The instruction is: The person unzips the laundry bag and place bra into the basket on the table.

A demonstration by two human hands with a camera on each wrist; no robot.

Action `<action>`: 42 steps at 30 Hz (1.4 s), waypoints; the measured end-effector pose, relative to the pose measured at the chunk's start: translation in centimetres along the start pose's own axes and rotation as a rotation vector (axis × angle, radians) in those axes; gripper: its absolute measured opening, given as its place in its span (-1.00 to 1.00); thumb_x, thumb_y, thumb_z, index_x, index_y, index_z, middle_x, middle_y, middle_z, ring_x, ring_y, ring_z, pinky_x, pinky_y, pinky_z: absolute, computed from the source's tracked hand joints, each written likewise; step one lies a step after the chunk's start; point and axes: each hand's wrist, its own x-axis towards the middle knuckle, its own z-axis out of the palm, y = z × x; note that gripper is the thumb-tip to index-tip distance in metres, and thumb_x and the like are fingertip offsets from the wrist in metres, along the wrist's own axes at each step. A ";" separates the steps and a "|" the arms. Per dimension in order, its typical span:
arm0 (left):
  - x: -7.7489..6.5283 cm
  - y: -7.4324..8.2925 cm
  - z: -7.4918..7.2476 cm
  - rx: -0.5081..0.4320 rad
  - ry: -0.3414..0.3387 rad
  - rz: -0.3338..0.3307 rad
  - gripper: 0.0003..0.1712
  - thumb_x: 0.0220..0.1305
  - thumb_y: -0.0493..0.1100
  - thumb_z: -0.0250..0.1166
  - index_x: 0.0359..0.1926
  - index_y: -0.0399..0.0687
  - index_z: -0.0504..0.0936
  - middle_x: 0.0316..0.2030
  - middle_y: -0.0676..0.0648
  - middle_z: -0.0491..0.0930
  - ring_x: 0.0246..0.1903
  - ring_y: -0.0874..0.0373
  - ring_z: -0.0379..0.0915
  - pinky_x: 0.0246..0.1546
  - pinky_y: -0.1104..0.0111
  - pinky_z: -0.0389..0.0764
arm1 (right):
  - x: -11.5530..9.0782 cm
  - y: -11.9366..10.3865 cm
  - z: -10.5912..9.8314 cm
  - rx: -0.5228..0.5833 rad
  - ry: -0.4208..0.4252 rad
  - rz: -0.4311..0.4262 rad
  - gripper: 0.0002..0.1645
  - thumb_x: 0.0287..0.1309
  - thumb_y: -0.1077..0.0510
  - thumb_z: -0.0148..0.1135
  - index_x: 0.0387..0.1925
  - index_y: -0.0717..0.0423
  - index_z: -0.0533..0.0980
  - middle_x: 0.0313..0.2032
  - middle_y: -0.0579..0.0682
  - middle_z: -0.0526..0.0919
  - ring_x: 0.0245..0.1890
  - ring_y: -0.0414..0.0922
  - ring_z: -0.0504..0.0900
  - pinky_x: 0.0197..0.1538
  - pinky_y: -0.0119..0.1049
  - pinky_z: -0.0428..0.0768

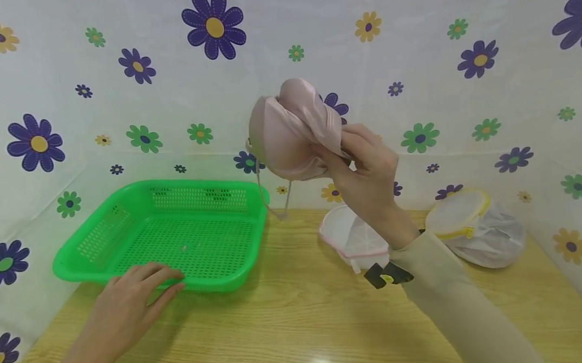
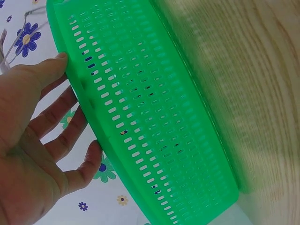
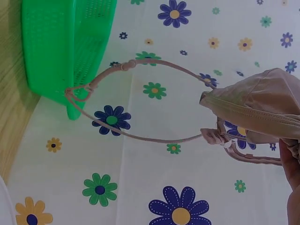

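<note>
A pale pink bra [image 1: 289, 133] is held up in my right hand [image 1: 368, 162], its cups bunched together between thumb and fingers. One strap [image 3: 164, 140] dangles in a loop below it, best seen in the right wrist view. At the front rim of the green plastic basket [image 1: 227, 282], my left hand [image 1: 135, 302] rests with its fingers loosely bent and the fingertips right at the edge. In the left wrist view, those fingers [image 2: 70, 136] reach along the rim of the perforated basket wall, with nothing gripped between them.
Behind my right forearm lies a white mesh laundry bag with pink trim [image 1: 352, 235]. Farther right sits a round white mesh bag with a yellow zipper [image 1: 493, 232]. A flower-patterned sheet [image 1: 284, 19] hangs behind the wooden table [image 1: 287, 322].
</note>
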 end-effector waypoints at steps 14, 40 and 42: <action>0.0 0.0 0.3 -0.019 0.027 -0.012 -0.69 0.00 -0.14 0.57 -0.18 0.18 0.75 -0.21 0.08 0.75 -0.19 -0.06 0.68 -0.35 -0.12 0.57 | -0.8 -0.4 4.3 -0.018 -0.201 -0.016 -0.86 0.06 0.43 0.46 -0.29 0.38 0.69 -0.33 0.21 0.74 -0.43 -0.07 0.66 -0.28 -0.42 0.67; 0.0 -0.1 0.2 -0.025 0.035 -0.010 -0.70 0.01 -0.13 0.56 -0.18 0.18 0.75 -0.24 0.11 0.73 -0.23 -0.05 0.69 -0.39 -0.08 0.56 | -10.0 2.4 9.3 -0.078 -0.697 0.117 -0.89 0.21 0.33 0.40 -0.21 0.25 0.66 -0.33 0.06 0.68 -0.37 -0.16 0.56 -0.25 -0.51 0.57; 0.0 -0.2 0.3 -0.029 0.037 -0.013 -0.70 0.01 -0.12 0.56 -0.18 0.19 0.75 -0.23 0.11 0.73 -0.23 -0.05 0.68 -0.39 -0.08 0.55 | -10.2 2.4 9.4 -0.095 -0.729 0.137 -0.89 0.21 0.33 0.39 -0.21 0.24 0.66 -0.35 0.04 0.67 -0.39 -0.17 0.53 -0.27 -0.51 0.55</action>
